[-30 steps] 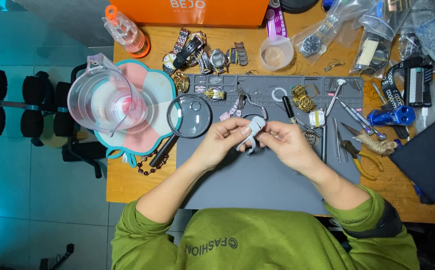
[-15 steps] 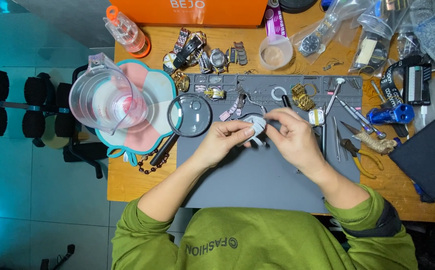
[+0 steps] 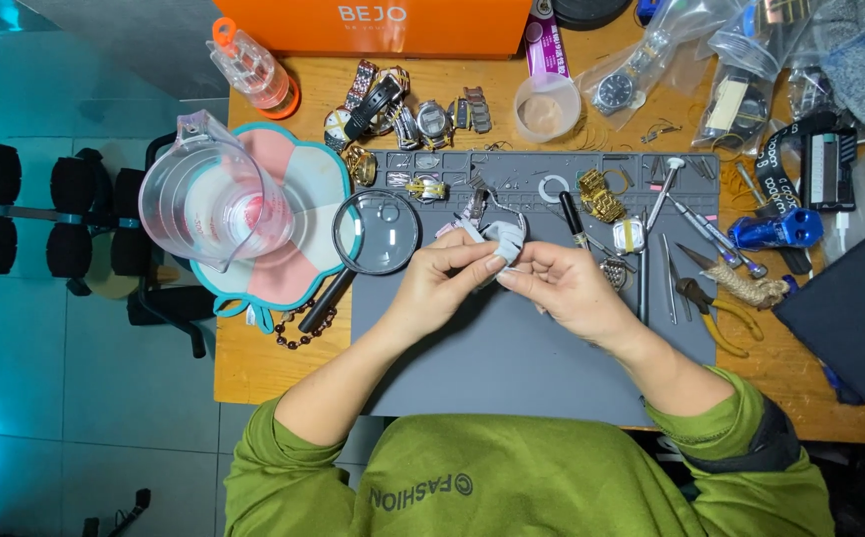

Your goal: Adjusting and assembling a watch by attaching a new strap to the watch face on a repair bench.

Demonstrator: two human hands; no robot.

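Over the grey work mat (image 3: 512, 348) my left hand (image 3: 442, 278) and my right hand (image 3: 562, 283) meet around a small silver wristwatch wrapped in a white cloth (image 3: 502, 239). Both hands pinch it between fingers and thumbs. Part of the watch's metal band (image 3: 477, 204) sticks out above my fingers. A round magnifying glass (image 3: 378, 234) with a black handle lies just left of my left hand.
A clear measuring jug (image 3: 208, 199) stands on a pink and teal mat at the left. Several watches (image 3: 392, 109) lie at the mat's far edge. Screwdrivers, tweezers and pliers (image 3: 711, 303) lie at the right, with plastic bags and a dark cloth (image 3: 855, 308) beyond.
My hands have shifted slightly while turning the cloth-wrapped watch; the cloth now covers more of the watch face than half a second ago.
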